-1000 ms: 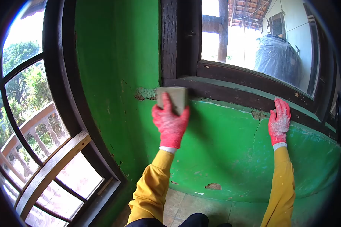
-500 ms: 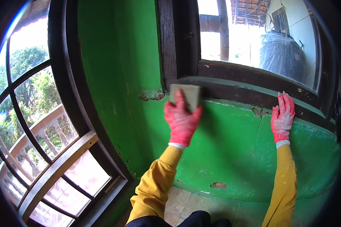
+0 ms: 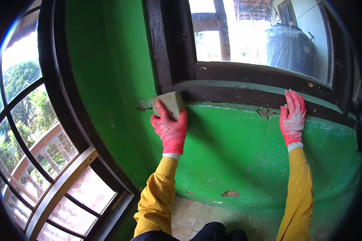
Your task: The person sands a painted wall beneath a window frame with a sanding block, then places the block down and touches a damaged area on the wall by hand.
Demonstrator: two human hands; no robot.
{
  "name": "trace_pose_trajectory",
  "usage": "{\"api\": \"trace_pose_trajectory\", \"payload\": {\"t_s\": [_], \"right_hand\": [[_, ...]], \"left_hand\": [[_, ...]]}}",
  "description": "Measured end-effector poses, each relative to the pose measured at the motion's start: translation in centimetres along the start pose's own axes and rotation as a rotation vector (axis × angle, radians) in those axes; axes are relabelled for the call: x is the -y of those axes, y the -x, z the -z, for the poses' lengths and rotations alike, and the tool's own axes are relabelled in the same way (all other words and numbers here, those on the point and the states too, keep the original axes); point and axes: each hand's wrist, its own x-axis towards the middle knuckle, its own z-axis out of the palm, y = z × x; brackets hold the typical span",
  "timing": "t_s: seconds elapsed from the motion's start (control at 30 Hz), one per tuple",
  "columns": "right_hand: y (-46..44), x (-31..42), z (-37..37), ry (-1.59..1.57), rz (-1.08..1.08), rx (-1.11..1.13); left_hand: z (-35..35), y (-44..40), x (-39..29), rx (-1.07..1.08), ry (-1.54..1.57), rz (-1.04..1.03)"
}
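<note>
My left hand point(image 3: 169, 127), in a red glove, is closed round a greyish rectangular block point(image 3: 169, 105). The block lies against the green wall point(image 3: 221, 148) just below the left corner of the dark wooden window frame point(image 3: 233, 93), partly over a chipped patch. My right hand point(image 3: 293, 117), in a red glove with pale dust on it, rests open with its fingertips on the lower rail of that frame. A crack and a broken plaster spot point(image 3: 265, 113) show left of it.
On the left stands a paned window point(image 3: 48, 84) with a wooden bar point(image 3: 62, 188) across it. Tiled floor point(image 3: 189, 213) shows at the bottom, under the wall. Beyond the upper window is a plastic-wrapped dark tank point(image 3: 290, 48).
The block and my left hand slid right along the wall below the frame, then back left, and the block is now tilted. My right hand stays on the frame. The view has shifted slightly.
</note>
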Motion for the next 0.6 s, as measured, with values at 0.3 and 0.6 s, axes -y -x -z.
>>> {"api": "trace_pose_trajectory", "payload": {"t_s": [0.3, 0.6], "right_hand": [[-0.3, 0.4, 0.4, 0.001, 0.017, 0.003], [-0.2, 0.5, 0.6, -0.008, -0.005, 0.023]], "left_hand": [[-0.2, 0.0, 0.5, 0.010, -0.031, -0.189], [-0.8, 3.9, -4.1, 0.124, -0.028, -0.466]]}}
